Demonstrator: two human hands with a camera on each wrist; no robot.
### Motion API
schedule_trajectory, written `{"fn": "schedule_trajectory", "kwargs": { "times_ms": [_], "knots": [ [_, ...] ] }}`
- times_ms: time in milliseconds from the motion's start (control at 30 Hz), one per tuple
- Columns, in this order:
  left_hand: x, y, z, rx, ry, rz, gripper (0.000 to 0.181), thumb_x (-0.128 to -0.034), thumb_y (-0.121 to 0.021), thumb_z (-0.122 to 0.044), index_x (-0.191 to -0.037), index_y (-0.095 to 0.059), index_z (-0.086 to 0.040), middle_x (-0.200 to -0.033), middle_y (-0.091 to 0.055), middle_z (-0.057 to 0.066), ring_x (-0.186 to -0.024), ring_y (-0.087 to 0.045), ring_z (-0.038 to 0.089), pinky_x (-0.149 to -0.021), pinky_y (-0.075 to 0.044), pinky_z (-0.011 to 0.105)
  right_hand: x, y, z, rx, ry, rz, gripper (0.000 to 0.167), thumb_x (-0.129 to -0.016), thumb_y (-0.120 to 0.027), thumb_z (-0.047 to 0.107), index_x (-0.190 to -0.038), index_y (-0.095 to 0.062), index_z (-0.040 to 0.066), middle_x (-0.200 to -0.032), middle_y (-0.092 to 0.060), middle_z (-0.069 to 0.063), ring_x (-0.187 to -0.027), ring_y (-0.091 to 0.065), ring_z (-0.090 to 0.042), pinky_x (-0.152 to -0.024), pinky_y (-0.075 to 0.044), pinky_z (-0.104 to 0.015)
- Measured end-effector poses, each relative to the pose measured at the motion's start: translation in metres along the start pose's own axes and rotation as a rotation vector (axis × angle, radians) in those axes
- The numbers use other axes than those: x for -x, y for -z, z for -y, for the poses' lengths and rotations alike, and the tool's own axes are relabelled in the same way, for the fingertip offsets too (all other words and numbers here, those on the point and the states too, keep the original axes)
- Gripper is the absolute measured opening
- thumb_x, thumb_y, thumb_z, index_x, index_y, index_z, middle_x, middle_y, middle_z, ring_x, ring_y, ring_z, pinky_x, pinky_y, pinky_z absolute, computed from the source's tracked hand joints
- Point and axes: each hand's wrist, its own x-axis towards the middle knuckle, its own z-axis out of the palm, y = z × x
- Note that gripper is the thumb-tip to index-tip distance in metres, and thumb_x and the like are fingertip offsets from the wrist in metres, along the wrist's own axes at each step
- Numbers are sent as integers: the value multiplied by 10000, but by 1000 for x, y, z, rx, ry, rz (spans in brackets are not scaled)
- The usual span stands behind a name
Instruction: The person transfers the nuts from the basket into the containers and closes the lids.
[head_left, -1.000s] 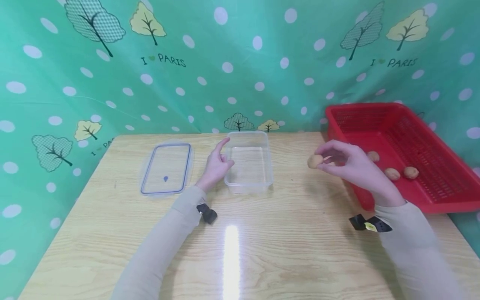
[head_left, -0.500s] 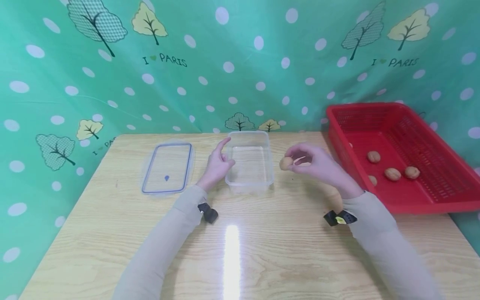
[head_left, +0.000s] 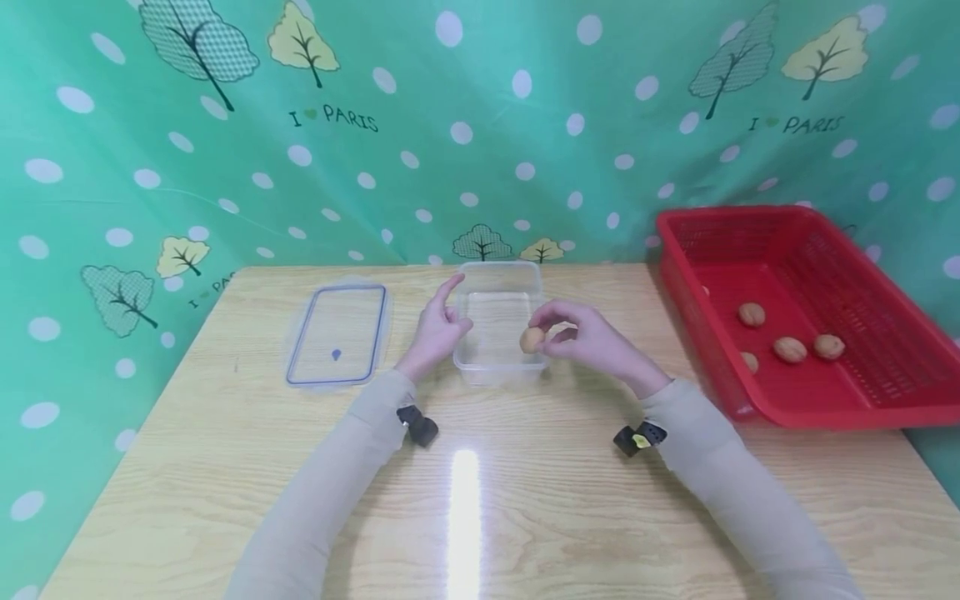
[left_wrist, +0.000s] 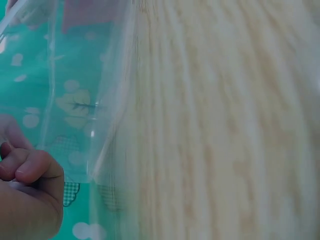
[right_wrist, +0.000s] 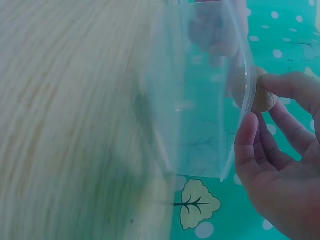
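In the head view, a walnut is pinched between the thumb and fingers of the right hand, over the right rim of a clear container. The right wrist view shows this walnut by the container's rim, partly seen through clear plastic, and the right hand around it. At the container's left rim is the left hand, index finger and thumb spread, other fingers bent. Bent fingers of the left hand appear beside the clear wall in the left wrist view.
A clear lid with a blue seal lies left of the container on the wooden table. The red basket at the right holds several walnuts, one near its middle. A green patterned cloth hangs behind.
The right hand has carried the walnut leftward from beside the red basket to the container's right rim. The left hand keeps its place at the container.
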Motion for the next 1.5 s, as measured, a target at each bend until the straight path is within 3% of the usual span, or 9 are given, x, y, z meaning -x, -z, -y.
{"fn": "schedule_trajectory", "kwargs": {
  "times_ms": [100, 767, 1000, 1167, 1333, 1500],
  "knots": [
    [-5, 0, 13, 29, -18, -3, 795, -819, -542, 112, -1523, -292, -161, -584, -350, -47, -479, -329, 75, -443, -311, 194, 0, -1, -2, 3, 2, 9, 305, -801, -684, -97, -1091, -628, -22, -1058, -614, -126, -1021, -538, -239, -831, -529, -361],
    [-3, 1, 17, 51, -42, -3, 773, -813, -501, 119, -1521, -284, -101, -608, -350, -45, -488, -316, 69, -443, -291, 176, 0, -3, -10, 49, 16, 41, 271, -822, -710, -40, -1078, -634, 8, -1083, -584, -117, -1034, -494, -242, -836, -518, -375],
    [-4, 0, 18, 43, -43, -4, 771, -814, -507, 119, -1520, -287, -99, -610, -353, -42, -497, -322, 74, -450, -294, 178, 2, -3, -11, 45, 25, 23, 282, -832, -650, -86, -1109, -610, -54, -1126, -592, -133, -1097, -484, -360, -843, -506, -359],
    [-4, 0, 18, 35, -49, -11, 766, -813, -506, 121, -1517, -296, -95, -607, -353, -41, -507, -327, 79, -465, -298, 184, 2, -3, -12, 27, 7, 18, 267, -846, -665, -59, -1107, -613, -42, -1130, -590, -142, -1114, -471, -419, -834, -506, -344],
    [-4, -1, 17, 36, -47, -19, 763, -813, -508, 124, -1515, -303, -94, -608, -349, -40, -517, -329, 81, -476, -298, 185, 3, -3, -12, 36, 5, 13, 262, -849, -661, -40, -1107, -618, -37, -1130, -582, -190, -1093, -485, -347, -845, -503, -361],
    [-4, -1, 17, 34, -43, -18, 769, -813, -513, 123, -1517, -297, -98, -610, -348, -42, -520, -333, 80, -479, -305, 183, 5, -3, -10, 38, 6, 6, 248, -839, -645, -48, -1087, -631, -38, -1106, -596, -116, -1068, -495, -265, -838, -506, -367]
  ]
}}
